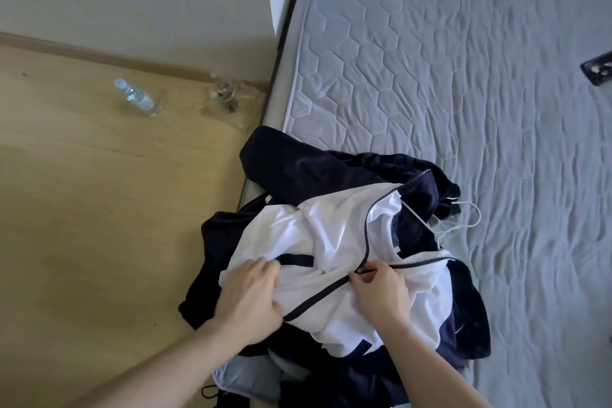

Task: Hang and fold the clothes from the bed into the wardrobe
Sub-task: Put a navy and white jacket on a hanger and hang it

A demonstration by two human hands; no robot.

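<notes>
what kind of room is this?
Most likely a bedroom: a bare quilted mattress beside a wood-look floor, with a navy-and-white zip jacket and a white hanger lying on the mattress.

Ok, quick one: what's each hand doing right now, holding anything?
Left hand: fingers curled, gripping the white fabric of the jacket.
Right hand: pinching the zipper pull of the same jacket.

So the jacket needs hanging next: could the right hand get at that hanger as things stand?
Probably yes. The hanger has its hook lying bare on the mattress, beyond the right hand, though that hand is pinching the jacket zipper.
</notes>
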